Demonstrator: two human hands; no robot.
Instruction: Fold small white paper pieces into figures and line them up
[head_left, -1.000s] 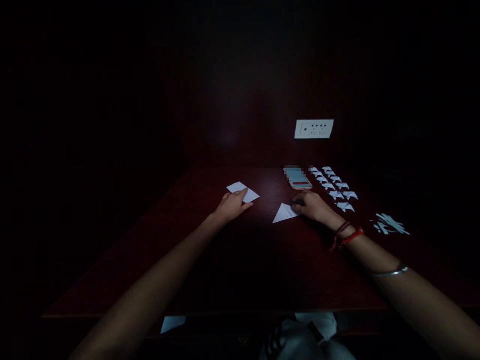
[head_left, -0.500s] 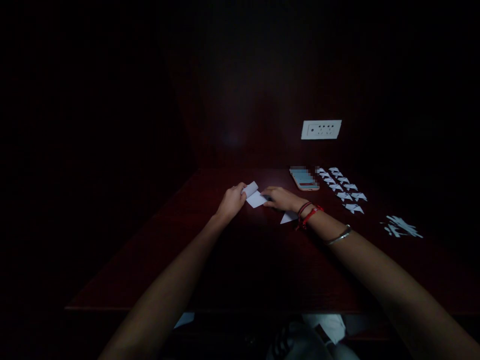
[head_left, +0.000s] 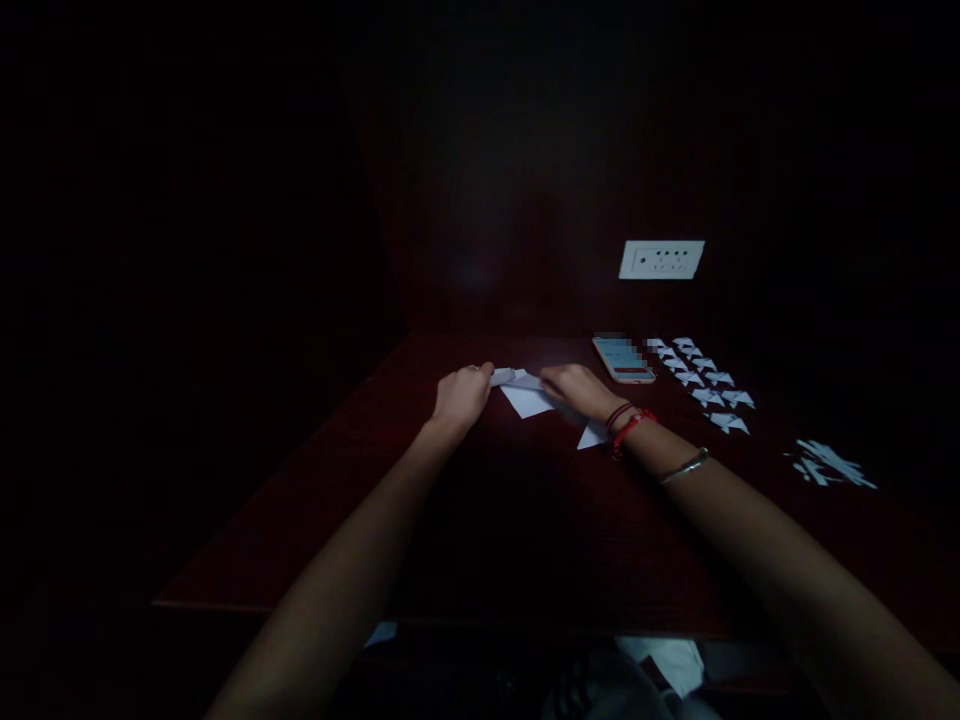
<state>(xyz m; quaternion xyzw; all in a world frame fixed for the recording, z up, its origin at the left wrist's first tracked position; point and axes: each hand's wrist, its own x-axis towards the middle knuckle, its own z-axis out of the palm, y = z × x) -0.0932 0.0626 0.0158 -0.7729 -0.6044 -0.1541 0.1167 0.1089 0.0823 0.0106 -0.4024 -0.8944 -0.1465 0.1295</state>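
Note:
A white sheet of paper [head_left: 526, 401], partly folded, lies on the dark red table between my hands. My left hand [head_left: 463, 393] is closed on the paper's left end. On the other side, my right hand [head_left: 574, 388] is curled shut at the fold's right end, with the fingertips hidden behind the knuckles. A strip of the paper stands raised between the two hands. Under my right wrist, partly covered, lies another white piece of paper [head_left: 592, 434] with a pointed corner.
Beyond my right hand lies a phone [head_left: 624, 360] with a lit screen. Small folded paper pieces [head_left: 706, 397] sit in rows right of it. Nearer lies a pile of white paper strips [head_left: 832, 464]. A socket plate [head_left: 661, 260] is on the back wall.
My right hand has moved up from the paper's right corner to the fold and closed. The paper's flap now stretches between both hands. The whole view has shifted slightly.

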